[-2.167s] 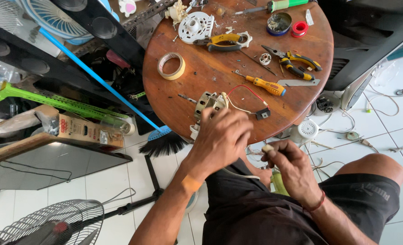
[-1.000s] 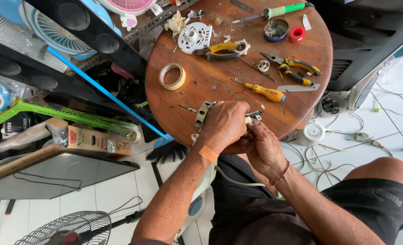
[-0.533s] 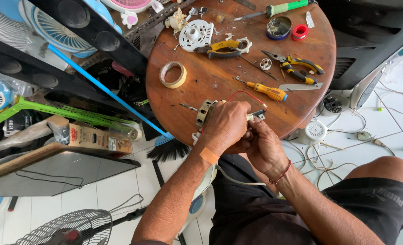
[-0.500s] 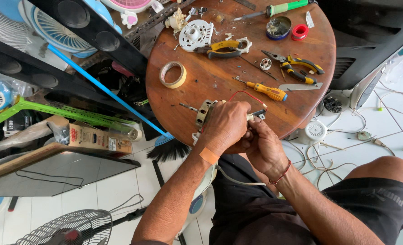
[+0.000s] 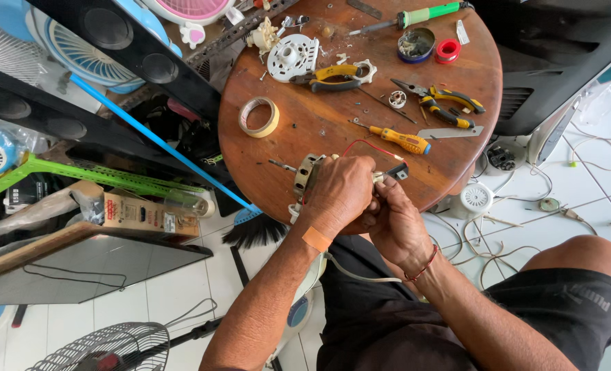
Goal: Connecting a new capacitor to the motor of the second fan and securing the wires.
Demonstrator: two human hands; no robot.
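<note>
Both your hands meet at the near edge of the round table (image 5: pixel 457 55), closed over one small job. Your left hand (image 5: pixel 340 192) lies knuckles-up on the metal motor part (image 5: pixel 307 175), fingers curled down around it, so only its left end and a thin pin sticking out toward the tape roll (image 5: pixel 259 117) show. Your right hand (image 5: pixel 395 223) comes up from below and to the right, fingers bunched at a small pale piece right where the two hands touch — what exactly is pinched there is hidden between the fingers, and you cannot tell it from this view.

The relation that matters: the part lies under and just left of your left palm, its long axis running roughly away from you and a little tilted, while the leads run off to the right. A red wire (image 5: pixel 367 145) arcs up from between your hands, and a small black connector (image 5: pixel 400 172) sits just beyond your right fingertips, touching or nearly touching the table. So the left hand is the nearer one to the part's body, the right hand nearer to the wire ends and connector.

The yellow screwdriver (image 5: pixel 402 139) lies just past the connector, handle to the right, tip pointing left — apart from both hands, closer to your right.
</note>
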